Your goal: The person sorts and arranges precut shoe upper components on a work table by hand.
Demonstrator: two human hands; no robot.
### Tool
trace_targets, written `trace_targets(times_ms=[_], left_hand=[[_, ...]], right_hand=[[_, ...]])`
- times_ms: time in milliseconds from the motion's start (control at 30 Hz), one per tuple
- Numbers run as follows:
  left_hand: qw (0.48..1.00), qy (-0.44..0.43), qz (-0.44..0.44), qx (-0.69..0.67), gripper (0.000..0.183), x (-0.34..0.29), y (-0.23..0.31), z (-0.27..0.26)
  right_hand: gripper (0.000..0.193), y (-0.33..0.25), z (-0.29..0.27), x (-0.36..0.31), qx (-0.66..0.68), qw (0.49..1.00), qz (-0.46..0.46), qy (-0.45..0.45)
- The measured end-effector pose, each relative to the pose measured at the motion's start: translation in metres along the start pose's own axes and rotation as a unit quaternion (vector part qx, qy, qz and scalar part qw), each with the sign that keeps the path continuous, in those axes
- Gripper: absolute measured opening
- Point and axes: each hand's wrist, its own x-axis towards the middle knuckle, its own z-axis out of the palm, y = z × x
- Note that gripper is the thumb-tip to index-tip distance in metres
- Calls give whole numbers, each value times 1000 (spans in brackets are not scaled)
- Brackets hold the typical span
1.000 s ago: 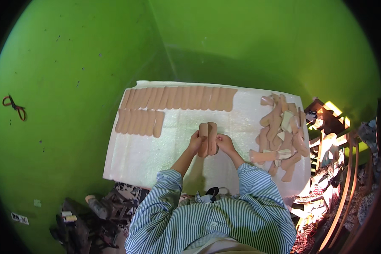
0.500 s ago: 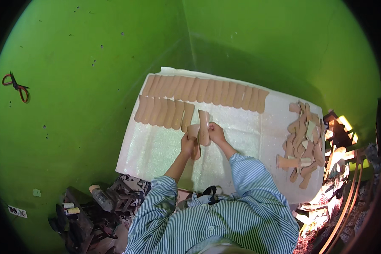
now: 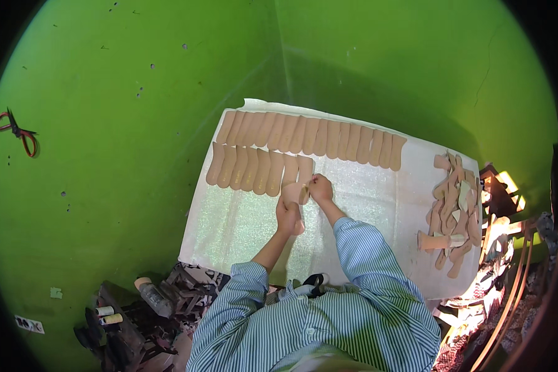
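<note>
In my left hand (image 3: 287,217) are tan insoles (image 3: 292,191), gripped with the fingers around them; their lower end shows below the hand. My right hand (image 3: 321,188) pinches the edge of another tan insole (image 3: 305,166), which lies at the right end of the nearer row of insoles (image 3: 245,168). The lower part of that insole is partly covered by those in my left hand. Behind it runs a longer row of overlapping insoles (image 3: 322,137) along the table's far side.
A white-covered table (image 3: 366,204) carries it all. At its right end lies a loose heap of insoles (image 3: 456,204). Scissors (image 3: 17,132) hang on the green wall (image 3: 136,155). Thread spools (image 3: 111,319) and a plastic bottle (image 3: 154,297) are at lower left, and a bright light (image 3: 508,181) glows at right.
My right hand has moved its insole slightly away from me, against the end of the nearer row. The left hand follows close beneath. The whole view has shifted a little.
</note>
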Motion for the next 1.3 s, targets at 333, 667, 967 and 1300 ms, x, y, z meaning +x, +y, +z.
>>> trace_targets(times_ms=[333,667,967,1300], left_hand=[[999,-10,24,25,33,6,-1,15],[988,-121,58,76,33,9,-32,124],[990,-123,61,34,26,-24,-82,229],[919,-147,166,325,21,-58,-81,243]], right_hand=[[16,28,-15,-13,167,981,-98,20],[6,95,-99,-56,220,966,-133,-3],[12,166,-203,-28,141,985,-70,72],[12,226,-252,98,225,967,-2,120]])
